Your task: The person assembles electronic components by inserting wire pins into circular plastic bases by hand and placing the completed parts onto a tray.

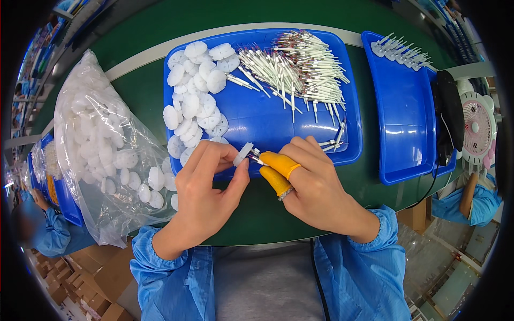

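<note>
Over the near edge of a blue tray (354,128), my left hand (206,190) pinches a small white plastic disc (242,154) edge-on between thumb and forefinger. Yellow finger covers sit on two digits of my right hand (316,184), which is closed on a thin white stick (257,158) with a dark part. The stick meets the disc; whether it passes through a hole is too small to tell. Inside the tray, loose white discs (195,104) fill the left side, and many similar sticks (300,69) lie heaped at the far right.
A clear plastic bag of discs (96,144) lies left of the tray. To the right, another blue tray (404,128) carries a row of discs with sticks standing in them (401,52). Beyond are a black object (448,112), a pink-and-white fan (475,128) and co-workers in blue sleeves.
</note>
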